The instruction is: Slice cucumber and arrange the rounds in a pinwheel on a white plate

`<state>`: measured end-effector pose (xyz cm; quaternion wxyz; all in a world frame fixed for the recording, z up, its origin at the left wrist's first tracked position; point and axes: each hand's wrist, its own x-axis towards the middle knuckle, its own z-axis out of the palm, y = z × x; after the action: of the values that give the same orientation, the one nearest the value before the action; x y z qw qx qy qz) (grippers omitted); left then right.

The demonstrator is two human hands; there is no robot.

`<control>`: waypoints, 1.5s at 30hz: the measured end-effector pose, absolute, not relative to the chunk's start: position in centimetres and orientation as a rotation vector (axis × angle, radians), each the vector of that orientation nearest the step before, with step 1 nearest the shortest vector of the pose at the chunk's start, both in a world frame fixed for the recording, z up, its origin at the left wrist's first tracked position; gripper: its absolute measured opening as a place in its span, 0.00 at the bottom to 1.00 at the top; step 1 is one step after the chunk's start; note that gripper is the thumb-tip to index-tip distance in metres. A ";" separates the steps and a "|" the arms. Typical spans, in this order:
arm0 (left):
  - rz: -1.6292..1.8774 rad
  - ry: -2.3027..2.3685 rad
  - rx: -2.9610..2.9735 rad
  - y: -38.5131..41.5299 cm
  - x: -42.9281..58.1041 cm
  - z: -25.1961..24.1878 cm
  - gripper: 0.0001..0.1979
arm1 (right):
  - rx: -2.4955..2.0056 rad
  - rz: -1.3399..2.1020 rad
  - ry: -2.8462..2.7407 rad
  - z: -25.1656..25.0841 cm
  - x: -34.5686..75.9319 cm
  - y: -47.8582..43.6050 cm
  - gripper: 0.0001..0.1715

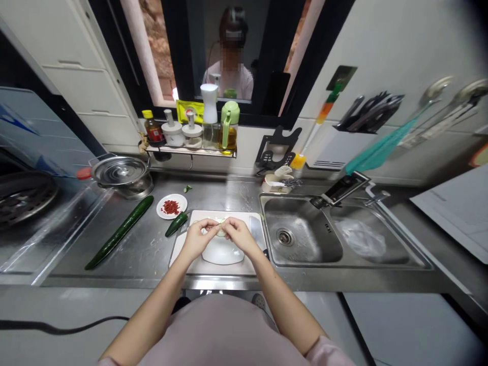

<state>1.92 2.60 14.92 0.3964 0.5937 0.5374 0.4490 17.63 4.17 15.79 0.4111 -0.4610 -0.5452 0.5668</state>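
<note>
My left hand (201, 237) and my right hand (237, 233) meet over a white dish (223, 254). Between their pinched fingertips is a thin, pale green slice (221, 230), apparently cucumber; the fingers partly cover it. The dish stands on a light cutting board (194, 267). A knife's broad blade (256, 229) lies along the board's right side, partly behind my right arm. Left of the board rests a cut cucumber piece (176, 224). Beyond it is a small white plate (160, 208) of chopped red bits (170, 207). Farther left lies a long whole cucumber (120, 233).
A double steel sink (305, 244) is at the right, with a clear plastic bag (360, 239) in its far basin. A lidded steel pot (124, 175) stands back left. Above the counter, a rack (194, 151) bears bottles and jars. Green scraps (187, 188) lie behind the plate.
</note>
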 end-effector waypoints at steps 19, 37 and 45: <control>1.189 1.472 2.056 1.1 1.9 15.9 0.07 | -1.223 1.813 -0.880 16.8 17.0 3.2 0.07; 1.125 1.515 2.367 0.8 1.3 14.4 0.10 | -1.056 2.330 -0.535 17.0 17.7 3.0 0.10; 1.245 1.517 1.998 0.6 2.0 13.4 0.08 | -1.145 2.219 -0.566 16.0 17.6 3.0 0.08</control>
<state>2.05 0.57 13.37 0.1696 0.7031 0.5338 0.4381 17.60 2.99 16.01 0.2865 -0.4284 -0.2120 0.8303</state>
